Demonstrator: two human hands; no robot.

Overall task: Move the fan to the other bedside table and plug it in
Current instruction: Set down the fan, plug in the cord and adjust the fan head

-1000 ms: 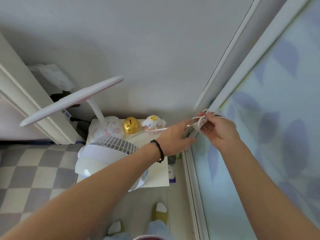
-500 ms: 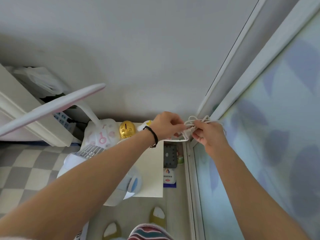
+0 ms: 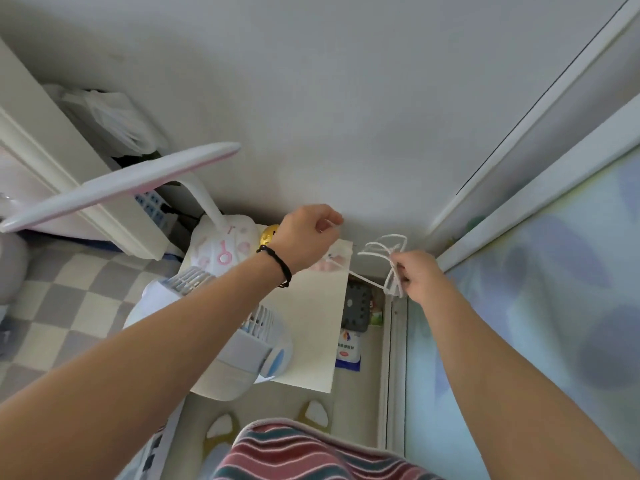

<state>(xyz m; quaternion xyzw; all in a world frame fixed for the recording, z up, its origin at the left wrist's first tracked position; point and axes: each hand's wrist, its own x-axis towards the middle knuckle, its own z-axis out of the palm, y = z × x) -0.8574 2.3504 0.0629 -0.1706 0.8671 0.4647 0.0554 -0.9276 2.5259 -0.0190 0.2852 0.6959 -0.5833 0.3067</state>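
Head view: unwinding a white cord over a bedside table.

Left hand [image 3: 306,237] raised above the far end of the bedside table [image 3: 313,327], fingers clenched around a strand of the white cord [image 3: 367,279], black band on the wrist. Right hand [image 3: 417,277] to the right, near the window frame [image 3: 393,358], fingers pinched on a bundle of cord loops fanning up and left. Cord stretched slack between both hands. Fan [image 3: 242,344] lying on the near left part of the table, partly under the left forearm, grille and blue patch showing. Pink-and-white lamp [image 3: 117,187] at far left; gold ornament [image 3: 269,233] behind the left wrist. Striped clothing at bottom edge.
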